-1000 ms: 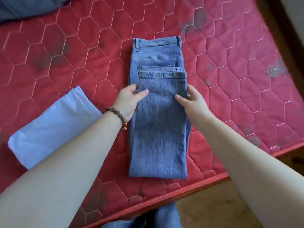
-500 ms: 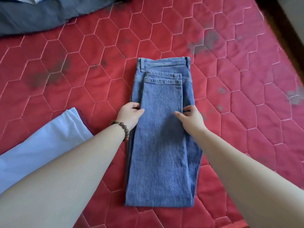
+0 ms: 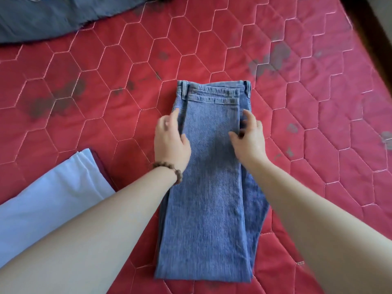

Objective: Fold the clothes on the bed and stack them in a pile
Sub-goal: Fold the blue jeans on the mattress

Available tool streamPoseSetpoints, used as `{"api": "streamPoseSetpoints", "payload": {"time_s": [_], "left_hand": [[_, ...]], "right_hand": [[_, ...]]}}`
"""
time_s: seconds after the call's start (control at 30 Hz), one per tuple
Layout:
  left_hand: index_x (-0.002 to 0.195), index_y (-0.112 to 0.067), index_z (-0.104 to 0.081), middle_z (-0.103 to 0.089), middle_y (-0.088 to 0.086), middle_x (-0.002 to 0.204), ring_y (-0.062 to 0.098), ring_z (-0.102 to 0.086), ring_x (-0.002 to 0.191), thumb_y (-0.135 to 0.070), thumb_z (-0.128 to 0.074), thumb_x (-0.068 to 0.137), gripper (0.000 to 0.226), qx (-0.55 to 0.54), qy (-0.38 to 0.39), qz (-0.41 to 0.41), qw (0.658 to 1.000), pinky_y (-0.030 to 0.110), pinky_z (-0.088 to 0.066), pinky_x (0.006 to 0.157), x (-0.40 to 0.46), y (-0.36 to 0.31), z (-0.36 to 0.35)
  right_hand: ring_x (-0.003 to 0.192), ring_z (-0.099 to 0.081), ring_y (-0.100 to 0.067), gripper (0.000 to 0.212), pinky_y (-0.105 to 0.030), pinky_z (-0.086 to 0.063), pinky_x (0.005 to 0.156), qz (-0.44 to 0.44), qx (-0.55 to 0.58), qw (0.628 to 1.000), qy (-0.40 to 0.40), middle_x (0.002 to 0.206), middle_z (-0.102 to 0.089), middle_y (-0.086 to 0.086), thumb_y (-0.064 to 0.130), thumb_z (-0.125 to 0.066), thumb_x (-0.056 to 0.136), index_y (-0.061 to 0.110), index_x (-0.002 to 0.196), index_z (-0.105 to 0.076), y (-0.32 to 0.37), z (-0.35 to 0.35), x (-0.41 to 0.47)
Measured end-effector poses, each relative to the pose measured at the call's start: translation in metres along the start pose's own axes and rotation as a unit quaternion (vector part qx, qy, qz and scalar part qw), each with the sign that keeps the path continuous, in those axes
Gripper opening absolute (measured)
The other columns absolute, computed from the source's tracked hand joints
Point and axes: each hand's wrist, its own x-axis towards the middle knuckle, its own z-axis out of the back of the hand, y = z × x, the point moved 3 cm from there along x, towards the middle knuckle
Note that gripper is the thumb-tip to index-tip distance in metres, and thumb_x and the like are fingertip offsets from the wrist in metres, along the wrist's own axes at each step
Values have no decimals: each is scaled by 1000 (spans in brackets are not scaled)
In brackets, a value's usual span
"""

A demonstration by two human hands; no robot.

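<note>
A pair of blue jeans (image 3: pixel 207 187) lies folded lengthwise on the red quilted bed (image 3: pixel 106 85), waistband at the far end and the leg hems doubled up to lie just short of it. The left hand (image 3: pixel 170 141) rests at the left edge of the jeans, fingers relaxed and loosely spread, gripping nothing; a brown beaded bracelet (image 3: pixel 171 169) circles its wrist. The right hand (image 3: pixel 249 137) sits at the right edge, its thumb on the top layer and its fingers curled lightly at the side fold; whether they pinch the cloth cannot be told. Between the two hands the denim lies flat. To the left of the left hand, beyond its forearm, lies a folded white garment (image 3: pixel 48 200), apart from the jeans. Far beyond both hands, at the upper left, a dark grey cloth (image 3: pixel 42 15) sprawls across the bed. Dark smudges mark the quilt on both sides.
</note>
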Motion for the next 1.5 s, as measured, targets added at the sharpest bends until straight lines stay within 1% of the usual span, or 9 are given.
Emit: {"api": "streamPoseSetpoints", "payload": {"time_s": [0.07,0.13,0.27,0.53,0.77,1.07,1.17,1.27,1.5], "left_hand": [[141,-9,-43,-43,16,142,32,-42,131,-5,-57,84,58,80,15,-122,989,43,-34,110,-11,-9,-11],[147,-9,-34,-28,17,154,32,-22,145,-14,-50,91,59,159,89,-180,966,48,-17,118,-18,-11,-29],[155,-18,-8,4,5,162,22,10,149,-27,-25,101,57,290,161,-195,923,48,7,119,-7,-2,-60],[153,-30,-16,-8,8,162,37,-5,147,-43,-27,94,61,320,101,-215,917,57,-5,117,51,3,-74],[152,-30,-19,-10,8,162,37,-8,147,-43,-32,92,64,318,90,-216,919,59,-10,115,54,5,-77],[153,-30,-15,-6,8,162,37,-4,148,-44,-26,94,61,334,107,-214,912,61,-7,115,53,4,-75],[153,-32,-8,0,6,162,34,4,148,-45,-22,99,58,349,115,-197,909,63,4,115,50,-1,-73],[154,-28,-6,1,5,163,27,8,149,-41,-17,102,55,379,119,-192,898,60,11,114,15,1,-70],[152,-27,-19,-15,9,161,28,-6,149,-38,-26,98,56,329,152,-205,909,54,-7,119,-122,46,-42]], "right_hand": [[128,-42,-31,57,-39,-35,107,98,-127,985,-66,143,-39,-14,9,-58,87,10,142,-41,8,-11,-11],[142,-28,-35,52,-49,-18,118,194,-218,955,-46,150,-35,-19,10,-54,90,2,141,-43,13,-31,-21],[149,-2,-22,53,-47,5,119,198,-352,914,36,161,-14,-3,23,-32,103,14,153,-19,-1,-55,-4],[148,10,-14,58,-48,11,118,186,-399,898,16,163,3,1,40,-20,101,23,155,-4,-9,-56,48],[149,5,-15,59,-48,8,119,188,-378,907,-4,163,-2,1,40,-22,100,24,154,-8,-15,-58,52],[148,9,-14,58,-50,6,119,182,-400,898,1,163,2,1,40,-17,100,26,154,-3,-13,-58,50],[148,11,-17,58,-54,12,116,161,-420,893,5,163,5,1,40,-15,100,26,155,-4,-6,-58,45],[148,14,-22,57,-57,20,111,140,-424,895,-4,162,7,0,44,-16,100,28,154,-7,-9,-60,13],[149,5,-21,58,-61,3,115,117,-374,920,25,162,-6,-4,41,-21,97,28,153,-15,-60,-74,-129]]}}
